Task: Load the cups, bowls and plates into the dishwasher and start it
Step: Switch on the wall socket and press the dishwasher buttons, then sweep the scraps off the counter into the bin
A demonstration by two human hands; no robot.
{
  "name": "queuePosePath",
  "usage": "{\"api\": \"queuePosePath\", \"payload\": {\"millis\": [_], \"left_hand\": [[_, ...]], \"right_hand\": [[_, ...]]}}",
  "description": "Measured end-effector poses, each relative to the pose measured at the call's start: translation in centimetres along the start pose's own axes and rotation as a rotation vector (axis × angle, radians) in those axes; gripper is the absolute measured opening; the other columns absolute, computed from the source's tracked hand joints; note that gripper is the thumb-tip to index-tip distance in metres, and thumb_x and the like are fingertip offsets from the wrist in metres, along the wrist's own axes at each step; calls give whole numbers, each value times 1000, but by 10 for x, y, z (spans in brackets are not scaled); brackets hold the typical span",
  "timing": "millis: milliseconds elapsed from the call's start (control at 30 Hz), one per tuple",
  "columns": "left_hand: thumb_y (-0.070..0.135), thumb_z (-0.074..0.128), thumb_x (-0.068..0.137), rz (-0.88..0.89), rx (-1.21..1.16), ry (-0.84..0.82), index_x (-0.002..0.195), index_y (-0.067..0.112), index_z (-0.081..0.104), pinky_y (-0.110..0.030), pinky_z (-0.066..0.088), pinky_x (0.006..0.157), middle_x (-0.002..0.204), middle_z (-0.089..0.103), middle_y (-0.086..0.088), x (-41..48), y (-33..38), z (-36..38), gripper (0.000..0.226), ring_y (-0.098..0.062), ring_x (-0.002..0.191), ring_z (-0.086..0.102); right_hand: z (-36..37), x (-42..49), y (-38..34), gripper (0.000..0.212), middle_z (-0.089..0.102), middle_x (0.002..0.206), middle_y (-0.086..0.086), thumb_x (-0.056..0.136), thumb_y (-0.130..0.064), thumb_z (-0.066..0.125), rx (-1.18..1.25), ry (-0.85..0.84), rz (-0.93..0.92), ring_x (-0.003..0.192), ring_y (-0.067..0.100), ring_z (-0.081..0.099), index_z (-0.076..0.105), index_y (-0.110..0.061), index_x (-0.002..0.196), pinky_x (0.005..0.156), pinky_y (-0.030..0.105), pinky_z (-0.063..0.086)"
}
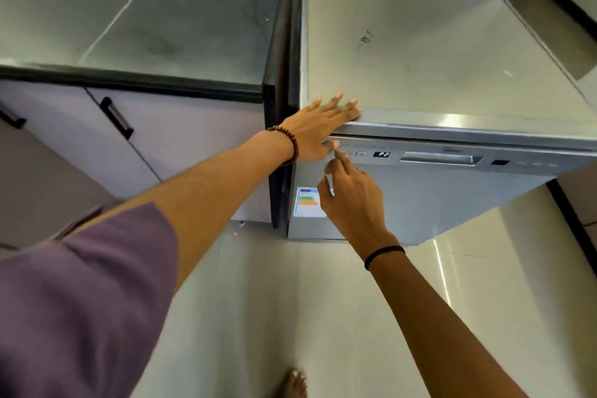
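Note:
The silver dishwasher (452,197) stands with its door closed, and no cups, bowls or plates show. Its control strip carries a small lit display (382,154) reading P2 and a recessed door handle (441,159). My left hand (318,126) lies flat with straight fingers on the front left corner of the dishwasher's top, thumb hanging over the edge. My right hand (350,200) is raised in front of the door, index finger stretched up to a button (345,153) at the left end of the control strip, the other fingers loosely bent.
A grey countertop (135,19) with lilac cabinet doors and a black handle (117,118) lies left of the dishwasher, across a dark gap. An energy label (307,203) sticks on the door. Pale floor tiles (323,317) spread below, with my bare foot (295,383) at the bottom.

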State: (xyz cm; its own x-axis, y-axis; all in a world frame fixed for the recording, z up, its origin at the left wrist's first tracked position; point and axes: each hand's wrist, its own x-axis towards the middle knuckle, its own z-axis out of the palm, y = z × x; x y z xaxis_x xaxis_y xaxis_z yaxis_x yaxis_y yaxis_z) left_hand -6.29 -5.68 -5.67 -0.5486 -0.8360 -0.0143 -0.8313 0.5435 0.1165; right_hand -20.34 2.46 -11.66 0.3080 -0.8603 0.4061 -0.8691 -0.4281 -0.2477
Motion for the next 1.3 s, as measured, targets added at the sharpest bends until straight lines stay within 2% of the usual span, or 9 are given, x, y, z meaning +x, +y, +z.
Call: {"api": "queuePosePath", "payload": {"millis": [100,267,433,533,633,800,867,1000,1300], "left_hand": [[17,37,101,-45,-28,70,153,14,3,-40,5,122,161,4,-7,-29,13,3,62,-22,149,-1],[13,52,96,-172,-136,228,151,7,15,-34,4,119,158,19,-14,-71,22,7,67,-26,148,11],[15,45,100,-369,-276,357,148,5,26,-30,6,116,152,32,-16,-119,-6,-6,53,-30,144,24],[16,43,100,-460,-304,360,149,5,26,-35,13,119,151,35,-18,-150,-32,-15,52,-31,143,28],[32,41,101,-600,-390,362,150,15,26,-44,27,117,150,39,-13,-181,-67,-19,53,-34,138,36],[37,44,100,-699,-446,445,148,14,31,-39,30,115,144,48,-6,-235,-134,-48,54,-26,129,47],[39,46,99,-747,-504,446,148,18,31,-40,39,108,144,48,-4,-256,-165,-62,56,-24,129,47],[42,47,98,-820,-502,452,146,24,32,-43,47,99,142,49,2,-290,-238,-84,54,-23,129,47],[37,47,99,-993,-480,439,144,24,36,-38,34,111,146,44,2,-349,-348,-120,48,-24,139,34]], "right_hand": [[-14,2,-9,23,71,111,16,90,-16,67,46,-43,-19,82,34,70,66,-2,109,72,41,58],[-18,16,-29,36,71,106,18,91,-26,69,132,-94,-74,80,34,70,63,-2,118,75,47,61],[-16,44,-73,22,71,89,13,97,-24,60,224,-60,-143,67,28,66,64,-4,103,64,43,60],[-11,64,-110,26,67,79,10,98,-29,51,273,-77,-171,62,23,61,63,-7,91,60,42,57],[-3,85,-151,22,64,74,6,98,-27,54,312,-83,-213,59,18,58,61,-9,86,56,38,56],[19,135,-226,16,62,81,1,97,-28,55,313,-182,-290,68,17,58,60,-15,92,64,38,55],[31,159,-260,12,63,85,0,96,-28,57,356,-184,-277,72,16,60,60,-16,95,66,38,54],[55,204,-326,8,65,83,-1,94,-25,61,371,-168,-263,70,16,61,60,-18,93,59,33,54],[102,284,-429,9,68,88,2,91,-25,62,388,-215,-318,77,21,65,61,-17,94,62,36,55]]}}
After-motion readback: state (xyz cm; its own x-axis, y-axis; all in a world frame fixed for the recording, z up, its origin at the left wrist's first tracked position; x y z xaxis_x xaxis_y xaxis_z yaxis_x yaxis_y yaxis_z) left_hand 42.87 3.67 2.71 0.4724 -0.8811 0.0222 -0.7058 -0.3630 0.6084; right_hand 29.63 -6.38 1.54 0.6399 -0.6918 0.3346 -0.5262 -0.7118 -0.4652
